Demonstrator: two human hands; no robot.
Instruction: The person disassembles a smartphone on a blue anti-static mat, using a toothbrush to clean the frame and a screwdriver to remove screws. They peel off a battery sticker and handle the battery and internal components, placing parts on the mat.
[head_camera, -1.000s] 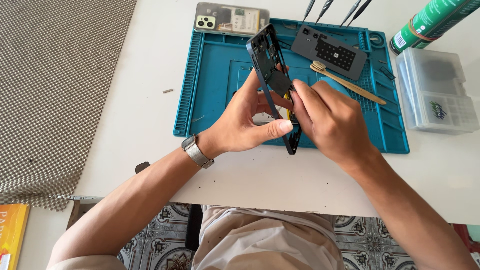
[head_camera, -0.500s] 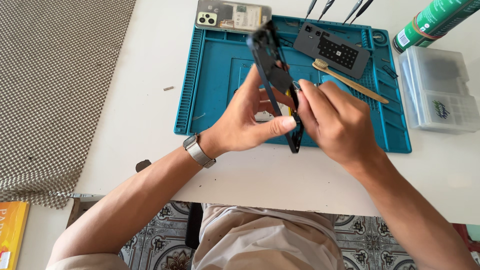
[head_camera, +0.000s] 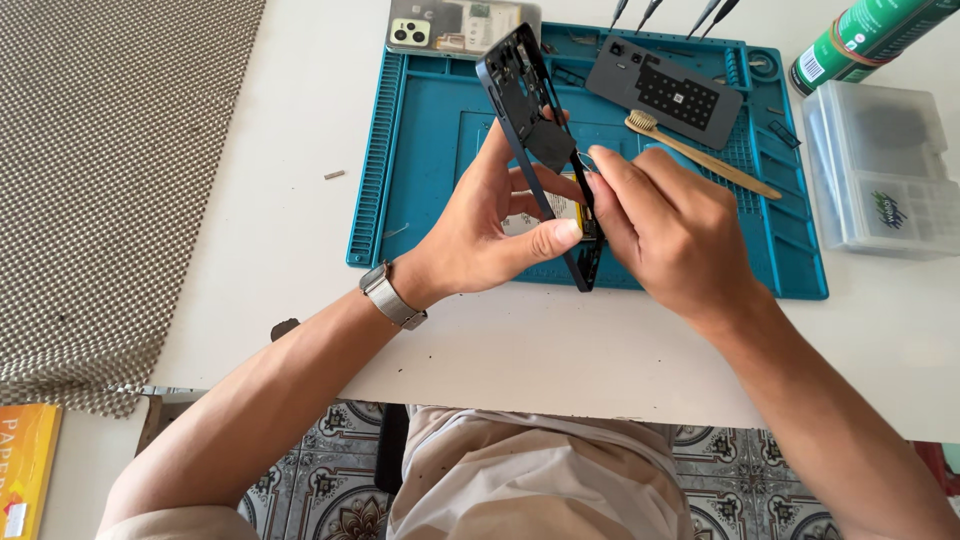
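The dark phone frame is standing on edge above the blue work mat, its lower end near the mat's front rim and its top leaning away toward the far left. Compared with half a second ago it is sitting at nearly the same tilt, and the right hand has shifted only slightly along its edge. The left hand is gripping the frame from the left, thumb pressing across the lower part and fingers wrapping behind it. The right hand is closing its thumb and forefinger together against the frame's right edge, pinching something small; what it is cannot be told. A metal watch is sitting on the left wrist. On the mat beyond are lying a grey back cover and a wooden toothbrush; a phone with a clear case is resting at the mat's far edge. A clear plastic box and a green bottle are standing to the right, a grey mesh sheet to the left.
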